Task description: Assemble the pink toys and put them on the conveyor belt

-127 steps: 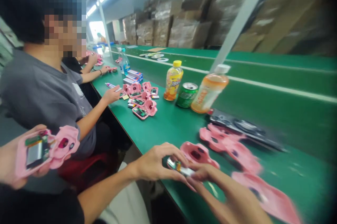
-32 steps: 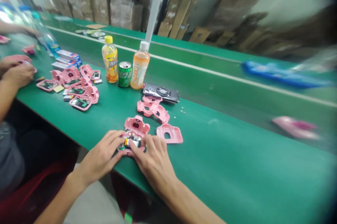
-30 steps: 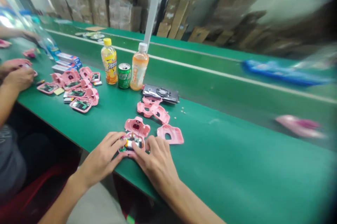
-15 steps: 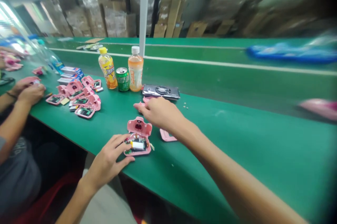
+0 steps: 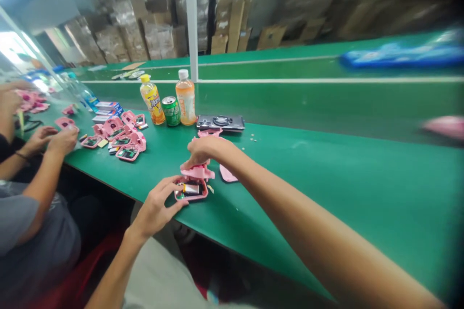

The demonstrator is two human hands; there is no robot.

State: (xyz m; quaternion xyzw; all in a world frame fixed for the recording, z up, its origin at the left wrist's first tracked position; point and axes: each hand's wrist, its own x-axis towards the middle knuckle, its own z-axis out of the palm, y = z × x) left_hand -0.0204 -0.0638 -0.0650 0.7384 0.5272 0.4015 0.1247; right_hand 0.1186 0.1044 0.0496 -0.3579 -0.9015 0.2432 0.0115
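An open pink plastic case (image 5: pixel 191 197) lies near the table's front edge, with a silvery battery (image 5: pixel 192 188) and electronics inside. My left hand (image 5: pixel 156 206) holds its left side, thumb at the front edge and fingertips at the left rim. Over the case's back edge, my right hand (image 5: pixel 203 151) pinches the pink cover half (image 5: pixel 197 172), which stands tilted. My right fingertips are partly hidden behind the hand. Just right of this hand lies a pink frame-like piece (image 5: pixel 228 173), partly covered by my forearm. Another pink part (image 5: pixel 210 132) shows behind the hand.
Several opened pink cases (image 5: pixel 125 139) cluster to the left. Behind stand a yellow-capped bottle (image 5: pixel 152 101), a green can (image 5: pixel 171 110), an orange drink bottle (image 5: pixel 186 98) and a dark phone-like device (image 5: pixel 221 123). A co-worker's hands (image 5: pixel 61 140) handle a pink part at far left.
My right hand has come back toward me from the pink part behind and now grips the cover half, which has tipped forward over the case. My left hand stays at the case.
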